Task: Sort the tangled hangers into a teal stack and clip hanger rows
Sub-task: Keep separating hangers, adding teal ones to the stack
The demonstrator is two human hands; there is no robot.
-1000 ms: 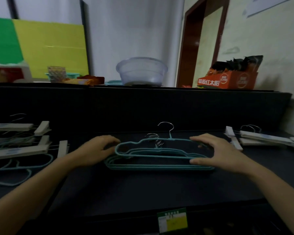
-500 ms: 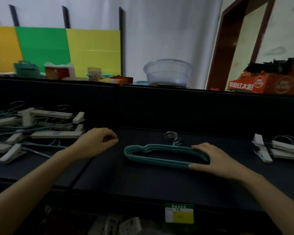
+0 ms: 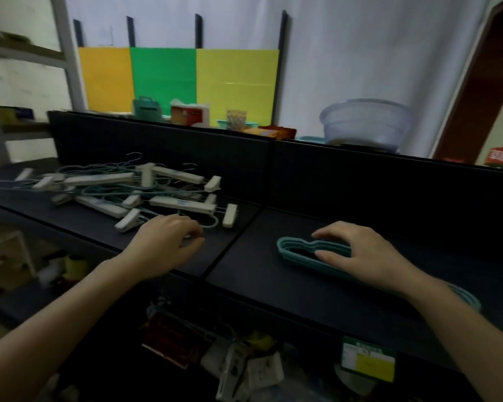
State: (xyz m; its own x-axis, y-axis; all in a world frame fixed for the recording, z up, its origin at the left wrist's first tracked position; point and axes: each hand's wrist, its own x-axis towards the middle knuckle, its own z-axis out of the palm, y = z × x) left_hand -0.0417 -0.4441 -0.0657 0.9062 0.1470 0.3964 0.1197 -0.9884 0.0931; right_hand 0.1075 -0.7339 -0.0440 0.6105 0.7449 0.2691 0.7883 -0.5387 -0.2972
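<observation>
A flat stack of teal hangers (image 3: 295, 250) lies on the black shelf (image 3: 273, 288) at the right. My right hand (image 3: 357, 256) rests on top of it, fingers spread, pressing rather than gripping. To the left sits a tangled pile of white clip hangers and teal wire hangers (image 3: 134, 192). My left hand (image 3: 169, 239) hovers at the pile's near edge, fingers curled loosely, just short of a white clip (image 3: 128, 223) and a teal wire loop (image 3: 211, 223). It holds nothing that I can see.
A dark back panel (image 3: 302, 172) rises behind the shelf. On the ledge above stand a clear plastic bowl (image 3: 363, 123), a teal box (image 3: 145, 110) and snack packs. Boxes and clutter (image 3: 244, 369) fill the space below the shelf's front edge.
My view has swung left, bringing the tangled pile into fuller sight. My left hand left the teal stack and moved toward the pile. My right hand stays on the stack.
</observation>
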